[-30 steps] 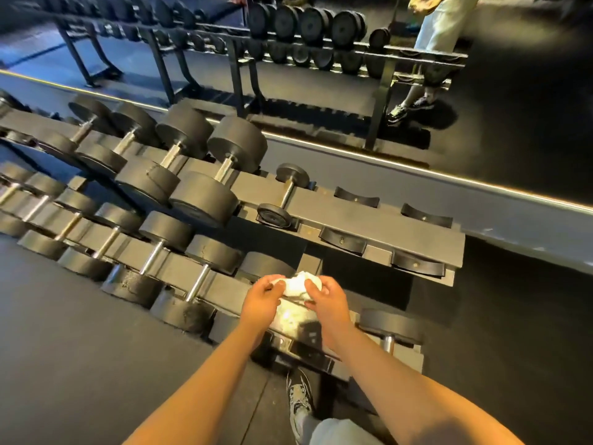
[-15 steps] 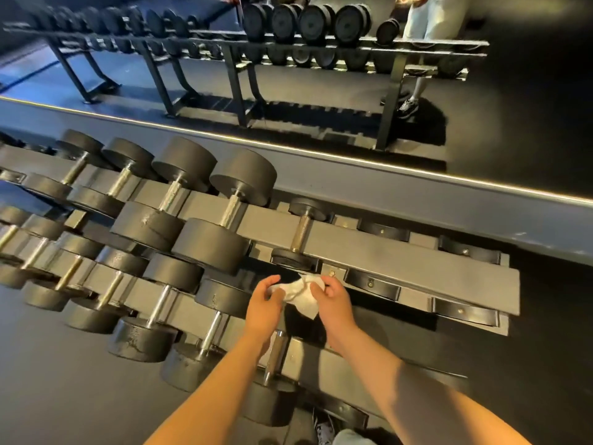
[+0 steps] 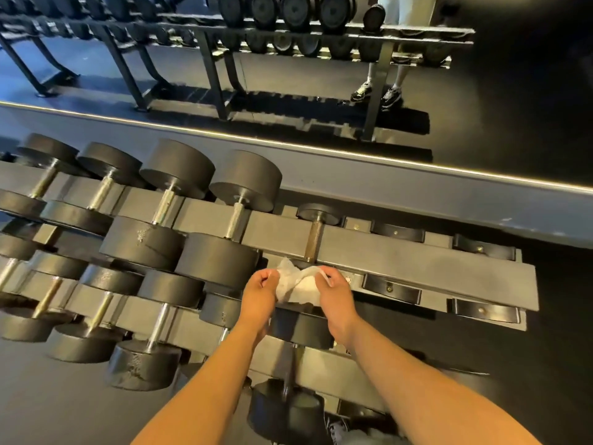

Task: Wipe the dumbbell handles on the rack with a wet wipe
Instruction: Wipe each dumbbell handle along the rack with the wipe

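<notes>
Clearly, the rack is the biggest thing: it runs from 9 o'clock to 3 o'clock with 2 tiers in view, and a mirror stands behind it at 12 o'clock. On the upper tier 4 heavy dumbbells lie in a row toward 9 o'clock. Just beside them, toward 3 o'clock, lies 1 small dumbbell with a brownish handle. The left hand and the right hand are at the centre, over the front edge of the upper tier. The wet wipe is stretched between them, just at 6 o'clock of the small dumbbell, and it is not on the handle yet. The fingers of both hands are curled and clamped on the 2 ends of the wipe.

I think the wipe is being spread for the small handle. If the hands pull too strongly, the thin wipe may tear, or 1 end may slip out and fall between the tiers. The left hand is very near to the big head at 9 o'clock, so the knuckles may hit it. Toward 3 o'clock the empty cradles give free room. Below the wrists a lower dumbbell limits the way down.
</notes>
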{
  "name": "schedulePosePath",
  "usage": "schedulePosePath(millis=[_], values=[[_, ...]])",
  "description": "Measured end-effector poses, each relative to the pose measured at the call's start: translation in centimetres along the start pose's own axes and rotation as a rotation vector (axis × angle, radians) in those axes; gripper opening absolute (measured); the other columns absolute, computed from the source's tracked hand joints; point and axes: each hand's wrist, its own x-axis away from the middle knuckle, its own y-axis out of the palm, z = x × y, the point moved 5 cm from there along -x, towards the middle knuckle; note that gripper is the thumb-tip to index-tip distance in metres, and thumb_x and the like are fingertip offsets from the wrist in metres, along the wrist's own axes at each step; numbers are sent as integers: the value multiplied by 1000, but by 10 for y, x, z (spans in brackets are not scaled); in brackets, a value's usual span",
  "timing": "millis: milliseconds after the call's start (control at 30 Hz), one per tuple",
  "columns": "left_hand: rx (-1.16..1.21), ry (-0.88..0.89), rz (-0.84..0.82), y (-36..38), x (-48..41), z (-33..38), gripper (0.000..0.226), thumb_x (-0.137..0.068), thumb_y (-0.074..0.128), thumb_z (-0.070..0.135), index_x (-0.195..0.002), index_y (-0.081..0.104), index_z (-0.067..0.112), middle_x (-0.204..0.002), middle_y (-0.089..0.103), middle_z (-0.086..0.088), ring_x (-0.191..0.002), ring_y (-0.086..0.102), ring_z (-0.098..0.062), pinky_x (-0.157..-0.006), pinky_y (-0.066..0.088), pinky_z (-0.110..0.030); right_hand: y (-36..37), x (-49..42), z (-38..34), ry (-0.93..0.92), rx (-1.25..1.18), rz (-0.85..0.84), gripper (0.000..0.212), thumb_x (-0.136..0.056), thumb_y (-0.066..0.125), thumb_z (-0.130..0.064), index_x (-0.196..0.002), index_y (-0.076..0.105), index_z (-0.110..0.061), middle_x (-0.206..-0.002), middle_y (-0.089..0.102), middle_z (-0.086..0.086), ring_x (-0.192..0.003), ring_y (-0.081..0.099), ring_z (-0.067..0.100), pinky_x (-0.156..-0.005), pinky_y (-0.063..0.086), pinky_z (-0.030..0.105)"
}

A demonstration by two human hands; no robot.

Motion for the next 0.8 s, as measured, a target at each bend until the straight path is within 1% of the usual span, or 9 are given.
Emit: schedulePosePath(millis=[133,200,267,300,400,467,567,700,800], values=[[134,-73,-23,-18,-13,3,17,-104,55,26,-117,64,19,-106,72,-9,-94,69,-23,-77,57,-36,18,-6,4,-53,80,34,20,-103,54,-18,-119,61,-28,-121,63,2,-104,62,14,-75,53,20],[188,-90,-61,-24,-22,4,22,-103,57,27,-123,60,20,-114,70,-10,-100,70,-26,-79,60,-38,28,-8,3,-58,81,54,21,-100,57,-16,-113,62,-33,-120,62,1,-105,61,17,-85,58,33],[273,-139,-149,-23,-27,6,30,-100,61,32,-127,56,21,-119,67,-13,-102,68,-28,-87,59,-47,36,-10,3,-24,5,77,25,-97,61,-15,-108,64,-37,-118,62,-2,-108,62,22,-93,57,50],[298,-168,-194,-22,-28,6,36,-98,65,34,-130,52,23,-121,65,-13,-105,67,-29,-92,57,-51,39,-10,2,-4,-44,87,28,-96,62,-14,-109,64,-37,-120,61,-1,-109,62,24,-94,56,52],[192,-163,-258,-22,-34,6,60,-90,76,25,-139,42,34,-126,58,-4,-114,63,-30,-98,55,-54,44,-13,-4,11,-123,104,31,-96,63,-8,-113,65,-34,-124,59,0,-111,60,24,-94,57,49],[100,-121,-233,-22,-41,6,62,-89,78,18,-139,45,35,-129,57,-3,-115,62,-30,-95,57,-49,43,-17,-9,-3,-116,114,29,-97,62,-8,-114,65,-31,-124,58,0,-108,59,23,-91,58,49],[31,-55,-125,-21,-49,12,42,-92,74,21,-129,58,33,-121,63,0,-107,64,-24,-76,59,-30,38,-25,-14,-19,-59,154,24,-99,59,-10,-116,65,-26,-118,58,-3,-103,57,18,-91,59,45],[-89,-22,-113,-11,-54,17,24,-94,71,27,-117,67,20,-110,71,-5,-97,67,-20,-81,58,-34,32,-40,-21,-62,-15,160,23,-100,56,-12,-112,67,-28,-113,62,-6,-105,59,16,-97,56,44],[-151,-23,-119,-4,-59,18,23,-93,72,26,-111,69,13,-105,72,-9,-95,68,-22,-65,52,-18,27,-49,-27,-108,26,99,23,-100,57,-13,-115,67,-27,-117,62,-3,-108,61,17,-96,57,40]])
